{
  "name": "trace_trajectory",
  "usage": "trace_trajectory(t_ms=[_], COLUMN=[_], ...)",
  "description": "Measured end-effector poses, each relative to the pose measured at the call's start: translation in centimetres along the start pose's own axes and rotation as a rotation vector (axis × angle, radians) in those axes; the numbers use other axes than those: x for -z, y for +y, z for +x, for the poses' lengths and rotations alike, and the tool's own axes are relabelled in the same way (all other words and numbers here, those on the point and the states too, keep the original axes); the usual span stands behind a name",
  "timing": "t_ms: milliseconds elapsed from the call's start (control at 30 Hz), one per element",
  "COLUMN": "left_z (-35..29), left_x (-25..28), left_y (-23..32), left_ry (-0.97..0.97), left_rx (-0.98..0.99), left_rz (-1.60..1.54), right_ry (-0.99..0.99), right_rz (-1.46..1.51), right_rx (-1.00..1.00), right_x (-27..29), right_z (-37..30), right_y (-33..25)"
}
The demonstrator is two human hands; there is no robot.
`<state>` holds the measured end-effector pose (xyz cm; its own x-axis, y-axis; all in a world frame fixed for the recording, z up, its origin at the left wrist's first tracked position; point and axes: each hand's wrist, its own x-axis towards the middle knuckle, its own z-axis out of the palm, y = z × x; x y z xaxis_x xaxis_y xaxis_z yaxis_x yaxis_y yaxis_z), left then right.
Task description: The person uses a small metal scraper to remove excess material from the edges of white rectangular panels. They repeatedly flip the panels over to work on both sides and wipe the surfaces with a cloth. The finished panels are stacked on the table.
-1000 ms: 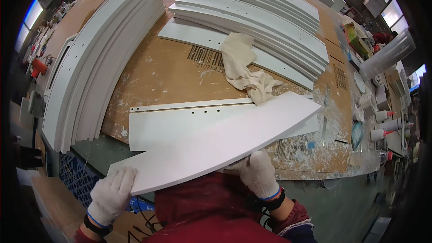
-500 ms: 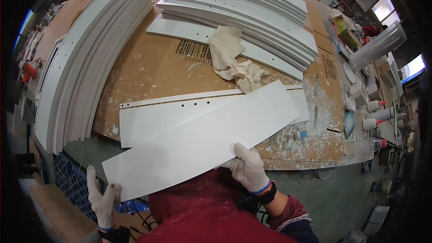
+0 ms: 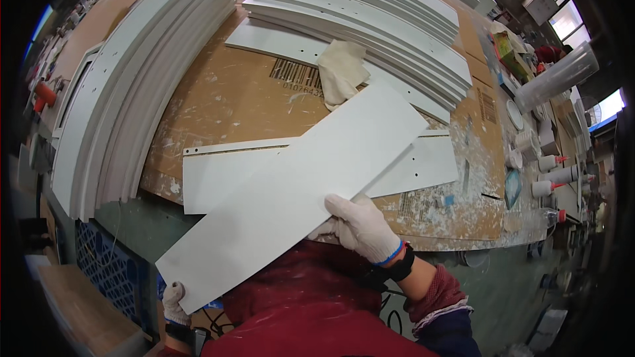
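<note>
A plain white board (image 3: pixel 284 192) is held up at a slant in front of me, its far end raised to the right. My right hand (image 3: pixel 364 228), in a white knit glove, grips its near long edge, thumb on the face. At the near left corner, my gloved left hand (image 3: pixel 174 304) closes on the board's short end; most of its fingers are hidden behind it. Beneath lies a second white board (image 3: pixel 221 182) with drilled holes and a long groove, partly covered by the held one. A crumpled cream cloth (image 3: pixel 340 69) rests just beyond the far end.
Stacked white boards (image 3: pixel 126 92) stand on the left, and more board stacks (image 3: pixel 364 26) lie at the back. Paint-spattered cardboard (image 3: pixel 225 99) covers the table. Along the right are a clear plastic bottle (image 3: pixel 536 218), glue bottles (image 3: pixel 549 162) and a clear tube (image 3: pixel 555 79).
The held board has tilted more steeply, its far end swinging up and left over part of the cloth. My left hand, spread beside the corner before, now grips the board's end.
</note>
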<state>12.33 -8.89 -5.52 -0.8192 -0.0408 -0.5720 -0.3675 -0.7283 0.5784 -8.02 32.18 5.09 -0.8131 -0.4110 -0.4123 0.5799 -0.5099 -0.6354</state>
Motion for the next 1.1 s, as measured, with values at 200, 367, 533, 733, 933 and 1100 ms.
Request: trace_trajectory(t_ms=[200, 367, 533, 733, 933, 1100], left_z=[-2.5, -3.9, -3.9, -4.2, -4.1, -3.2], left_x=[6.7, 5.0, 2.0, 1.0, -3.7, -6.5], left_y=[-1.8, -3.1, -1.8, -1.0, -0.2, 0.7], left_ry=[0.247, 0.387, 0.344, 0.223, 0.243, 0.240], left_rx=[-0.142, -0.260, -0.194, -0.143, -0.098, -0.106], left_rz=[0.194, 0.167, 0.118, 0.221, 0.189, 0.157], right_ry=[-0.039, 0.401, 0.285, 0.695, 0.407, -0.663], right_rz=[-0.909, -1.820, -2.227, -2.034, -1.978, -1.739], right_rx=[-0.351, 0.583, 0.404, 0.476, 0.702, 0.909], right_x=[-1.8, -1.0, 5.2, 7.1, -1.6, -8.0], right_z=[1.5, 4.5, 9.9, 7.7, 4.2, 5.2], right_y=[-5.1, -11.8, -13.0, -21.8, -16.8, 0.7])
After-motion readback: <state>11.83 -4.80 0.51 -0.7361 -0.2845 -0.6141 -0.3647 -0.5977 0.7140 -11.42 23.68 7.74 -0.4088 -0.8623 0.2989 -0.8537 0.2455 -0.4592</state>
